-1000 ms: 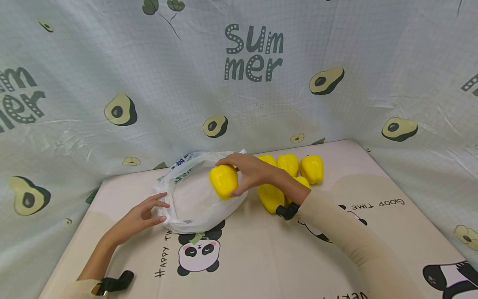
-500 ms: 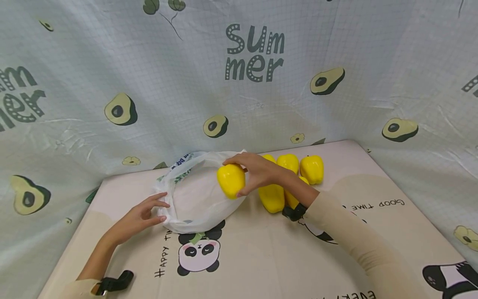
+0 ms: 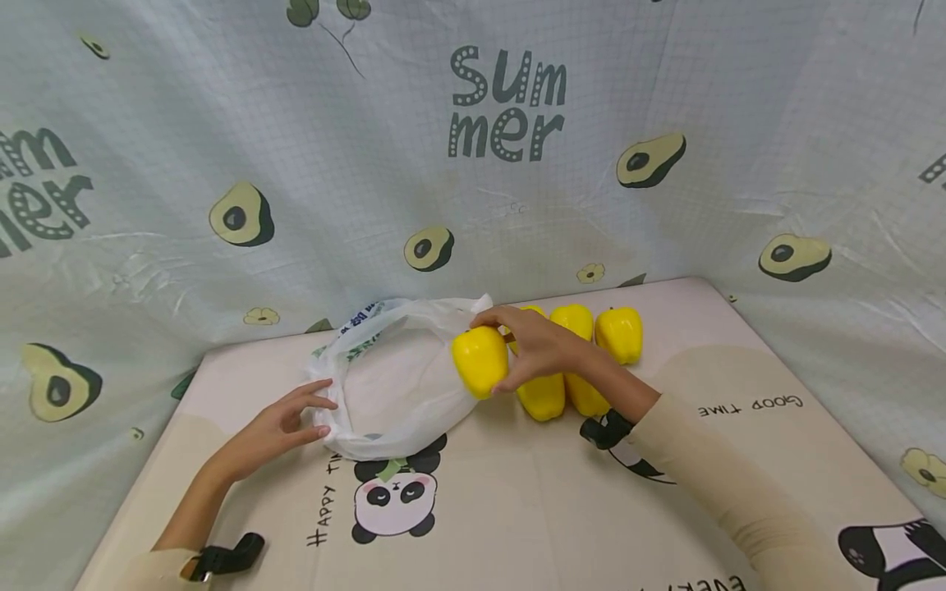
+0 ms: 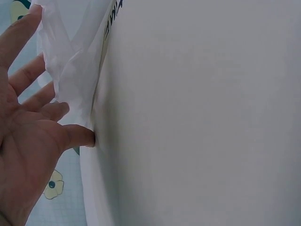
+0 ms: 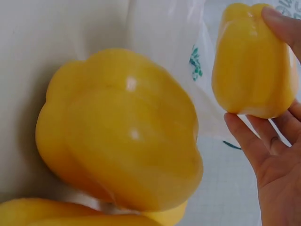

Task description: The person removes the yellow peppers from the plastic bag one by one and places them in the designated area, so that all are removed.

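A yellow bell pepper (image 3: 480,361) is held up by my right hand (image 3: 543,346), just off the right rim of a white plastic bag (image 3: 436,423). In the right wrist view, fingers and thumb span that same pepper (image 5: 254,66) from end to end. The bag lies on the table with its mouth spread wide; no pepper shows inside it. At the bag's left rim, my left hand (image 3: 277,427) touches the plastic with loosely spread fingers. The left wrist view shows the hand (image 4: 33,127) against the bag's crumpled wall (image 4: 77,80).
Several more yellow bell peppers sit in a cluster right of the bag, partly behind my right hand and forearm; one pepper (image 3: 619,335) is at the cluster's far right. A printed curtain (image 3: 517,230) hangs behind the panda-patterned table cover (image 3: 532,501).
My right hand has shifted right with the pepper, from over the bag's mouth to beside its right rim. The left hand and the bag stay where they were.
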Tool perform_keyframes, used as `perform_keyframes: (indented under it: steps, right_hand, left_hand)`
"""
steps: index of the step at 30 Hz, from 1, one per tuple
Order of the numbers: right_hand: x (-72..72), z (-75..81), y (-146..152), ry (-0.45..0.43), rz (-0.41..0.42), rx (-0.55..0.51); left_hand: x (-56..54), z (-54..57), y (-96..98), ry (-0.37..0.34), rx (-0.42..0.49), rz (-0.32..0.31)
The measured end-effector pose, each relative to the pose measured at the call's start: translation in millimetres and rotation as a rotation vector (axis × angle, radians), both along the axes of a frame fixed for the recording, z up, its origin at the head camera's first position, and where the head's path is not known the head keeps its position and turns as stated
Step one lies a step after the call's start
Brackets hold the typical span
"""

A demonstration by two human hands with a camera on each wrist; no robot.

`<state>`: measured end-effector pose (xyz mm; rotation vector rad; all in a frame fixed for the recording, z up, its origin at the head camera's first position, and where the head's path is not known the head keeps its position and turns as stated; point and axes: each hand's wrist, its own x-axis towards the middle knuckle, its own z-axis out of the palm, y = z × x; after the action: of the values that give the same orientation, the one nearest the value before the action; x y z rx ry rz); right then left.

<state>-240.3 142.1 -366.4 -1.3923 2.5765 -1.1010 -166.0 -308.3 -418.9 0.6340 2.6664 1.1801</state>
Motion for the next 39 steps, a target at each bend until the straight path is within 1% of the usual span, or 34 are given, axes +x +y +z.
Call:
perform_keyframes:
  steps: [3,8,13,19,25,28,32,36,39]
  right_hand:
    - [0.7,0.7,5,0.004,-0.019,-0.024]
    - [1.1,1.6,12,0.001,-0.034,-0.024]
    - [1.4,0.7,22,-0.033,-0.028,-0.026]
    - [1.4,-2.6,35,-0.095,-0.035,-0.063]
    - [3.6,-2.2,49,-0.123,-0.079,-0.076]
    - [4.0,-1.2,56,-0.107,-0.114,-0.075]
    - [5.1,0.8,66,-0.06,-0.151,-0.079]
    - [6.3,1.8,74,-0.029,-0.166,-0.084]
    - [7.5,0.9,79,-0.025,-0.178,-0.086]
  left_hand:
    - [0.6,0.5,0.7,-0.004,-0.003,0.003]
    - [1.9,1.8,1.3,-0.005,-0.009,0.01]
    - [2.3,2.4,2.2,-0.004,-0.011,0.007]
    - [1.2,1.4,2.1,-0.013,0.0,0.008]
    - [1.8,1.9,2.0,-0.007,-0.008,0.008]
    - [2.1,2.2,2.2,-0.006,-0.011,0.006]
    - [2.0,2.1,2.1,0.003,-0.012,0.001]
    - [1.6,1.9,2.2,0.007,-0.011,-0.003]
    - [1.3,1.6,2.1,0.01,-0.014,-0.002]
